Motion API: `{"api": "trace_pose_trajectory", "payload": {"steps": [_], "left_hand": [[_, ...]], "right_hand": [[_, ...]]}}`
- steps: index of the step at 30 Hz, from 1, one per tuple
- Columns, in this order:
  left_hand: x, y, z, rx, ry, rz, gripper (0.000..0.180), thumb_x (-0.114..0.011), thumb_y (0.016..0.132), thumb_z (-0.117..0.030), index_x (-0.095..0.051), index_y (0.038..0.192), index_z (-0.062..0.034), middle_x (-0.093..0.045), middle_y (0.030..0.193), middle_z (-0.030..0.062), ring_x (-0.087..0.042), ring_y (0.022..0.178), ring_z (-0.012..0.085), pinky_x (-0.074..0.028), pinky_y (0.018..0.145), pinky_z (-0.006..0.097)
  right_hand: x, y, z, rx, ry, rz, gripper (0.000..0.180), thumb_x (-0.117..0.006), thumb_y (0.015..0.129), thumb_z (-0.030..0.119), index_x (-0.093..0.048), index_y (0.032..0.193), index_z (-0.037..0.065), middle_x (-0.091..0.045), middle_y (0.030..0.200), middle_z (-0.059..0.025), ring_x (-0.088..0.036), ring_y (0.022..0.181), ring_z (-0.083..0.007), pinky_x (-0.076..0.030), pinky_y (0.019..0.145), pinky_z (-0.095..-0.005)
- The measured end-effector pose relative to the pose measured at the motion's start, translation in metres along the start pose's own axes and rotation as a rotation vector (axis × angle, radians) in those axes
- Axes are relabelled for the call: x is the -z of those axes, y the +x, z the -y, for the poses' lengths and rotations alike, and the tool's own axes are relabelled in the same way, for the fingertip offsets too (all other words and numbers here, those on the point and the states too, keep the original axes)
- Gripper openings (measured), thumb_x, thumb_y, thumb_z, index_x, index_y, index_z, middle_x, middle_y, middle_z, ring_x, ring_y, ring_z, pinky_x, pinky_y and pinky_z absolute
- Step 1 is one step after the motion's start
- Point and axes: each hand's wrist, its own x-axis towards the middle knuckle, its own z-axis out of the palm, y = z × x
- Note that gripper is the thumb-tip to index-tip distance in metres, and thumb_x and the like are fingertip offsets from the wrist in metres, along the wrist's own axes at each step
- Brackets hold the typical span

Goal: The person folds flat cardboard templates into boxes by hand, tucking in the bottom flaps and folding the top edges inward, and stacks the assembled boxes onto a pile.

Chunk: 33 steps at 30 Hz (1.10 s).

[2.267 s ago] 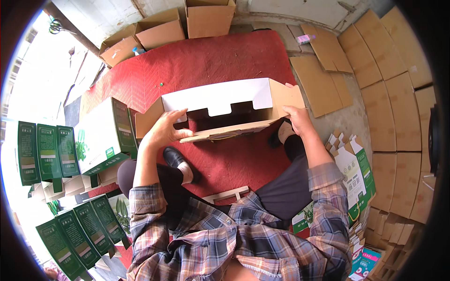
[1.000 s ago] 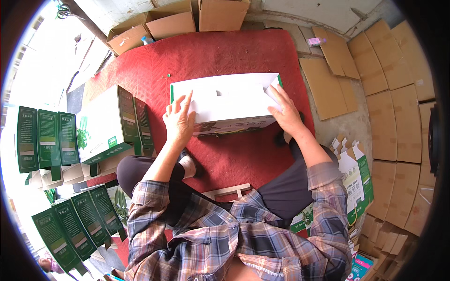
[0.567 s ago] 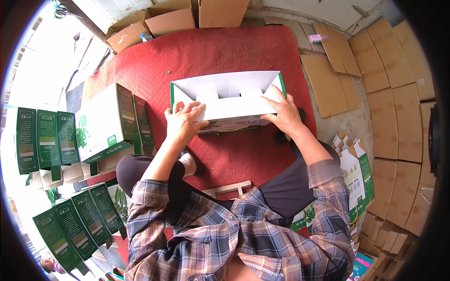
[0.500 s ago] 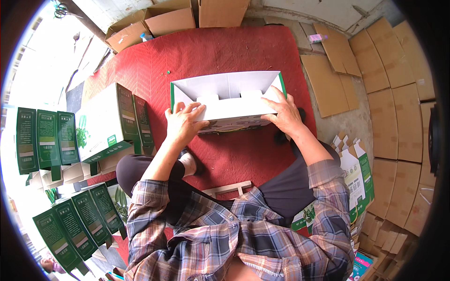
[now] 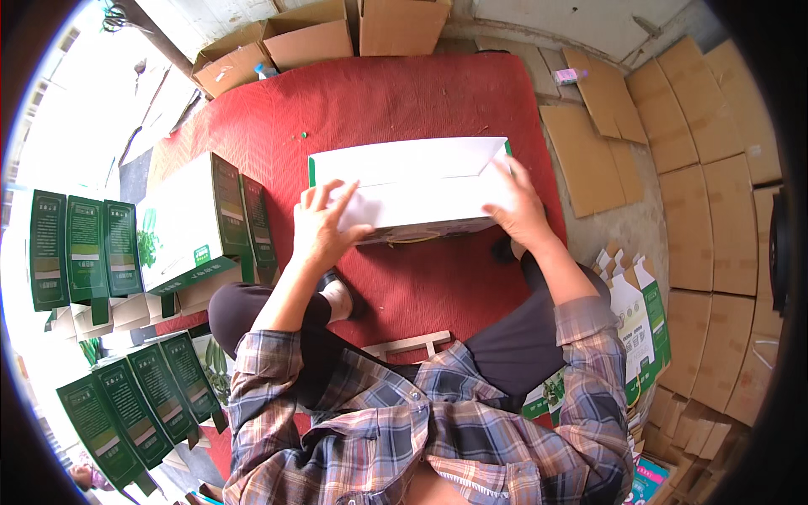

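An open carton point(image 5: 412, 202) with white inner faces and thin green side edges sits in front of me on the red mat, its printed front face seen only as a narrow dark strip. My left hand point(image 5: 322, 227) is at its near left corner, fingers spread over the white panel and thumb along the near edge. At the right end my right hand point(image 5: 523, 209) has its fingers over the side and its thumb on the white panel near the front. The two hands hold the carton between them.
Green-and-white cartons point(image 5: 181, 223) stand at my left, with more green cartons point(image 5: 139, 408) nearer. Partly folded cartons point(image 5: 644, 324) lean at my right. Brown cardboard boxes point(image 5: 307, 40) line the far edge of the red mat point(image 5: 404, 93); flat brown sheets point(image 5: 581, 156) lie to the right.
The white inner panel has folded down over the carton's opening, hiding the cut-outs seen before. Both hands stay at the ends, the left fingers more raised and spread.
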Motion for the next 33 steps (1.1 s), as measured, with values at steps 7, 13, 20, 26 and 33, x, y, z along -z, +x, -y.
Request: {"api": "trace_pose_trajectory", "payload": {"steps": [7, 13, 20, 26, 33], "left_hand": [[-0.032, 0.003, 0.074, 0.920, -0.974, -0.197, 0.051, -0.048, 0.096, -0.042, -0.047, 0.133, -0.0071, -0.059, 0.103, 0.0085, -0.059, 0.084, 0.0177, -0.049, 0.072, 0.028], [-0.049, -0.017, 0.067, 1.027, -1.255, 0.255, 0.051, -0.045, 0.094, -0.051, -0.063, 0.109, -0.0054, -0.065, 0.087, 0.0079, -0.062, 0.078, 0.0172, -0.051, 0.064, 0.031], [-0.016, -0.011, 0.063, 0.737, -1.359, -0.067, 0.025, -0.049, 0.097, -0.019, -0.063, 0.104, 0.0005, -0.065, 0.086, 0.0038, -0.061, 0.074, 0.0110, -0.048, 0.064, 0.024], [0.003, -0.002, 0.055, 0.602, -1.534, -0.342, 0.038, -0.046, 0.099, -0.030, -0.058, 0.114, 0.0031, -0.066, 0.100, 0.0136, -0.064, 0.091, 0.0208, -0.052, 0.082, 0.033], [-0.038, -0.045, 0.073, 0.206, -0.529, 0.205, 0.023, -0.062, 0.086, -0.011, -0.064, 0.109, -0.0077, -0.066, 0.098, 0.0058, -0.064, 0.083, 0.0170, -0.051, 0.074, 0.030]], "right_hand": [[-0.011, -0.009, -0.078, -0.807, 0.703, 0.167, 0.057, -0.037, 0.098, 0.050, -0.049, 0.132, 0.006, -0.062, 0.107, -0.0097, -0.062, 0.087, -0.0170, -0.051, 0.070, -0.0349], [-0.030, -0.016, -0.074, -1.026, 0.670, 0.440, 0.059, -0.041, 0.094, 0.050, -0.054, 0.127, 0.003, -0.054, 0.128, -0.0154, -0.050, 0.116, -0.0253, -0.039, 0.096, -0.0419], [-0.002, -0.005, -0.064, -0.840, 1.104, 0.045, 0.049, -0.047, 0.094, 0.041, -0.059, 0.118, 0.001, -0.062, 0.114, -0.0103, -0.056, 0.105, -0.0200, -0.043, 0.089, -0.0334], [0.026, 0.000, -0.050, -0.687, 1.536, -0.074, 0.050, -0.053, 0.093, 0.045, -0.062, 0.110, -0.001, -0.065, 0.109, -0.0116, -0.059, 0.099, -0.0202, -0.044, 0.087, -0.0326], [-0.014, -0.020, -0.046, -0.923, 0.901, 0.227, 0.032, -0.057, 0.088, 0.024, -0.060, 0.115, 0.008, -0.064, 0.100, -0.0088, -0.060, 0.091, -0.0222, -0.051, 0.079, -0.0436]]}}
